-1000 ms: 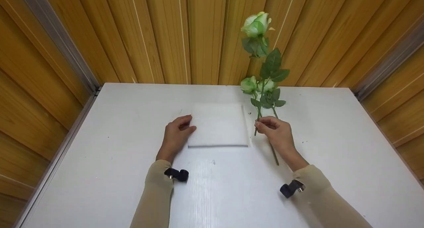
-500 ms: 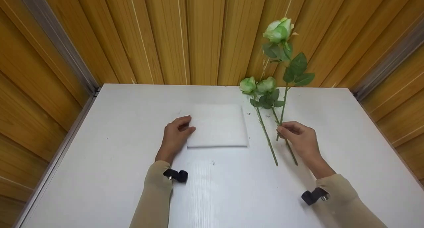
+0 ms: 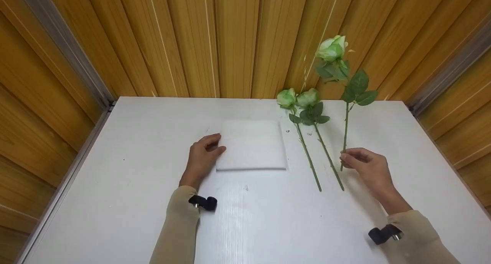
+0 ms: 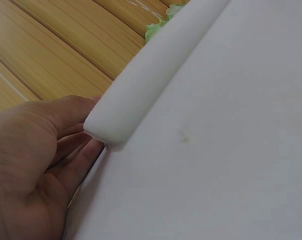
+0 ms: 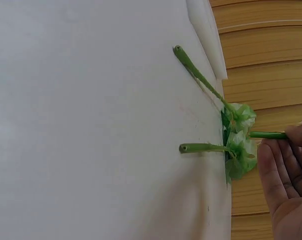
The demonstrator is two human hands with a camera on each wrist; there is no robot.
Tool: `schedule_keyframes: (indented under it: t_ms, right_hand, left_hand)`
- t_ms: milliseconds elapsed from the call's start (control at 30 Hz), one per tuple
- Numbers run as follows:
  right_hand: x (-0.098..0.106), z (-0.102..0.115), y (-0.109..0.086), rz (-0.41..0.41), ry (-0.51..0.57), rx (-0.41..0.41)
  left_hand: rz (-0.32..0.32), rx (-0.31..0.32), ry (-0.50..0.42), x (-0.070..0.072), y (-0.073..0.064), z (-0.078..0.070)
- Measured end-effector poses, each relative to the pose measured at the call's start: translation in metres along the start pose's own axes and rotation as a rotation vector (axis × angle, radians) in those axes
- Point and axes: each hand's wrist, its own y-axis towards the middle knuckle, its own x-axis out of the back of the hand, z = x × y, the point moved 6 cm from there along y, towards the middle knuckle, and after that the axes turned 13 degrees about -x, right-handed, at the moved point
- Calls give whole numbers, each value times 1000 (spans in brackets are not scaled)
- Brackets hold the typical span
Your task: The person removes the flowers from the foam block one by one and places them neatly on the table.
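Observation:
My right hand (image 3: 370, 170) pinches an artificial rose (image 3: 346, 118) low on its stem, between thumb and fingers. The rose stands nearly upright above the table, its pale green bloom high against the wall; the right wrist view shows its stem end (image 5: 268, 135) at the fingertips. My left hand (image 3: 201, 158) rests beside a flat white pad (image 3: 251, 145), thumb and fingertips right at its left edge. From the left wrist, the pad (image 4: 140, 90) looks soft, with a rounded edge, and partly hides the fingertips.
Two more green roses lie between the pad and my right hand: the left rose (image 3: 307, 152) and the right rose (image 3: 329, 152), stems toward me, blooms at the back edge. Wood-patterned panels (image 3: 238, 41) enclose the white table (image 3: 268, 225) at back and sides.
The right hand has carried its rose rightward and slightly toward me, away from the two lying roses, which it overlapped before. The left hand and the pad have stayed in place.

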Motion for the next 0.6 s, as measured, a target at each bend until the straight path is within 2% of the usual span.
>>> schedule_keyframes:
  t_ms: [400, 600]
  right_hand:
    - [20, -26, 2, 15, 9, -57]
    - [26, -38, 4, -22, -79, -99]
  left_hand:
    - [-5, -6, -16, 0, 0, 1]
    - [-8, 8, 4, -1, -1, 2]
